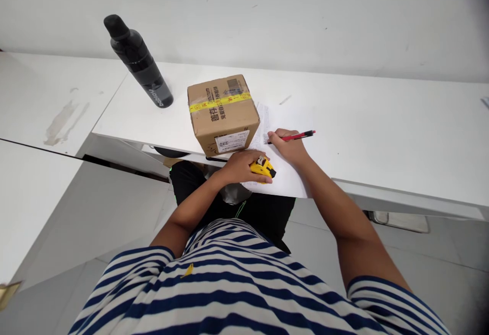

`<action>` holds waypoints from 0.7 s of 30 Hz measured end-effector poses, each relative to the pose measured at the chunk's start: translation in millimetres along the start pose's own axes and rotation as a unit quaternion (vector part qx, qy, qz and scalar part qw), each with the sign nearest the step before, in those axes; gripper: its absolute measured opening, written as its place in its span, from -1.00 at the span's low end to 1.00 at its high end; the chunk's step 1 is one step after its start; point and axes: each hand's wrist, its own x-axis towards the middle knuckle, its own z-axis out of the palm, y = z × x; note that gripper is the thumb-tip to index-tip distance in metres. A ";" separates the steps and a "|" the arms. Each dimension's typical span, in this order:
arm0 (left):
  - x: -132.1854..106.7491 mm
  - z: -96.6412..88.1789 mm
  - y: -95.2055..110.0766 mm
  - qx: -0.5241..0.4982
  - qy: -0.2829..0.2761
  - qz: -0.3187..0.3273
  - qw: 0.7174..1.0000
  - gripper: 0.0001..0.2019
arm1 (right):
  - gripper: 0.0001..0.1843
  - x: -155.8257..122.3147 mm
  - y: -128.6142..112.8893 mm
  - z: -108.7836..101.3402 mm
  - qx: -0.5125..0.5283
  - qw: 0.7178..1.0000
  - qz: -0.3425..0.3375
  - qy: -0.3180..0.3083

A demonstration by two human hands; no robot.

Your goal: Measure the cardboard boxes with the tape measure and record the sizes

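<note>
My left hand (241, 166) is closed around a yellow tape measure (260, 168) with a black tip, at the front edge of the desk. In my right hand (289, 147) is a red and black pen (300, 135), its tip down near the paper. Under both hands lies a white sheet of paper (292, 177) with small dark writing on it, partly covered by my hands. Just left of the paper stands a cardboard box (225, 113), with yellow tape across its top and a white label on its near side.
A tall black bottle (139, 62) stands on the white desk (385, 136), to the left of the box. The wall (290, 19) rises behind the desk. Another white tabletop (34, 182) adjoins at the left. My legs are under the front edge.
</note>
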 end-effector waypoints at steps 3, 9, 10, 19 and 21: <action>0.3 -0.3 1.1 0.002 -0.001 -0.003 1.000 -0.34 | -0.48 -0.4 0.4 -0.2 0.001 1.000 0.002 0.006; 0.3 0.2 1.1 0.003 -0.002 -0.002 1.000 -0.31 | -0.53 -0.9 1.5 0.2 0.006 1.000 0.003 0.028; 0.1 0.2 1.3 0.003 -0.001 -0.003 1.000 -0.31 | -0.52 -0.8 1.2 0.1 0.004 1.000 0.005 0.030; 0.2 0.8 -1.0 -0.002 0.001 0.009 1.000 -0.32 | -0.58 -2.4 -1.7 -1.0 -0.010 1.000 0.017 0.019; 0.0 0.9 -1.8 -0.005 0.002 0.014 1.000 -0.32 | -0.58 -2.9 -1.4 -0.9 -0.016 0.999 0.018 0.029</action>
